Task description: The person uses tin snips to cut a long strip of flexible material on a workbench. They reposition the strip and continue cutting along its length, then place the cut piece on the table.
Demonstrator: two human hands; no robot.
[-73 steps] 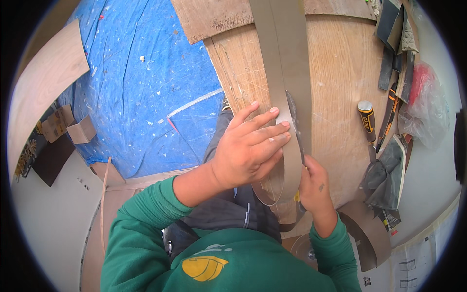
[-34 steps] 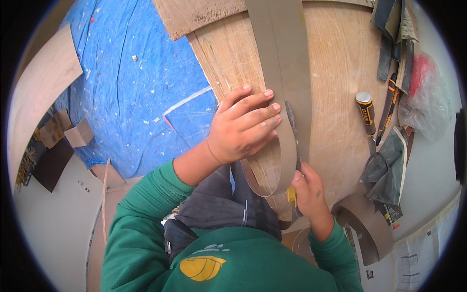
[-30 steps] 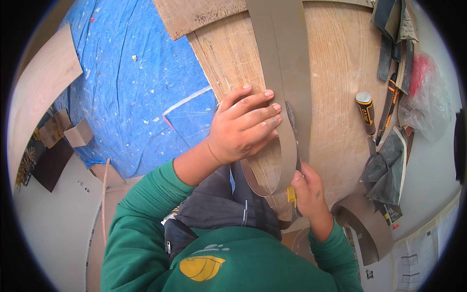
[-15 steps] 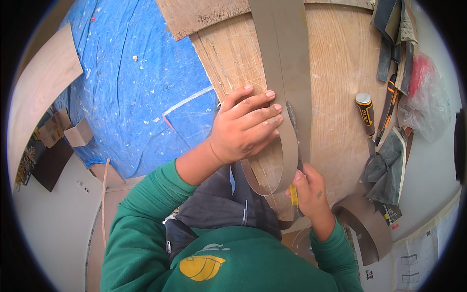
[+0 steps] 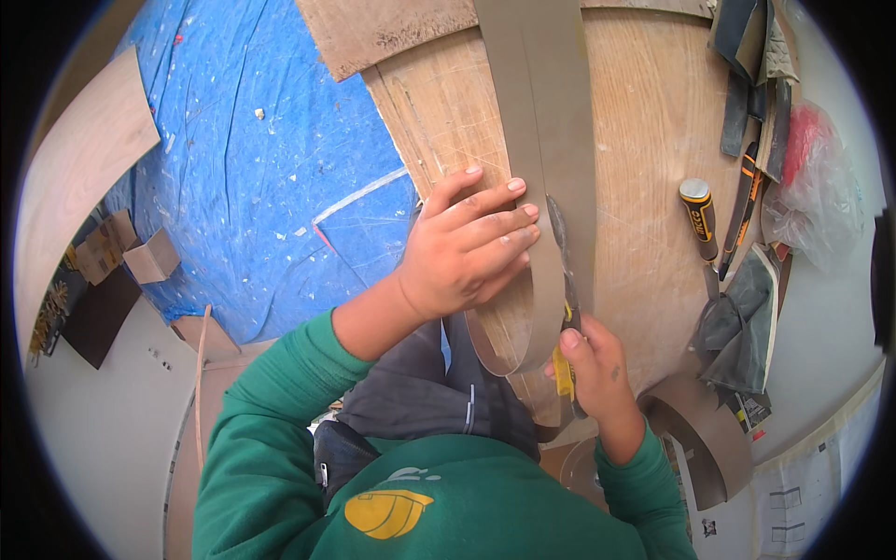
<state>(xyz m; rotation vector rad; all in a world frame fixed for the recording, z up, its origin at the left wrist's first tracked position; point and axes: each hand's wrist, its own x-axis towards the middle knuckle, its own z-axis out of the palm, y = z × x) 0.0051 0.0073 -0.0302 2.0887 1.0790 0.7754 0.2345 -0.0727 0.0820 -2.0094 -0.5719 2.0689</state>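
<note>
A long greige strip (image 5: pixel 551 93) runs down the wooden board (image 5: pixel 653 112), with a narrower band curving into a loop (image 5: pixel 543 327) near me. My left hand (image 5: pixel 467 243) lies over the board's left part, fingers outstretched, their tips on the strip's left side. My right hand (image 5: pixel 602 373) grips a yellow-and-black hand tool (image 5: pixel 564 371) beside the loop's lower right. A long dark metal part (image 5: pixel 560 229) shows above that hand between band and strip; how it joins the tool is unclear.
Blue sheeting (image 5: pixel 252 159) covers the left floor, with plywood (image 5: pixel 84 140) and cardboard (image 5: pixel 149 257). On the right are a screwdriver-like tool (image 5: pixel 700 224), a slim black-and-orange tool (image 5: pixel 739 210), dark scraps (image 5: pixel 747 47), a plastic bag (image 5: pixel 812 205) and a curled strip (image 5: pixel 709 439).
My right hand has shifted slightly and more of the tool's yellow part shows beside the band. My left hand stays nearly still over the last second.
</note>
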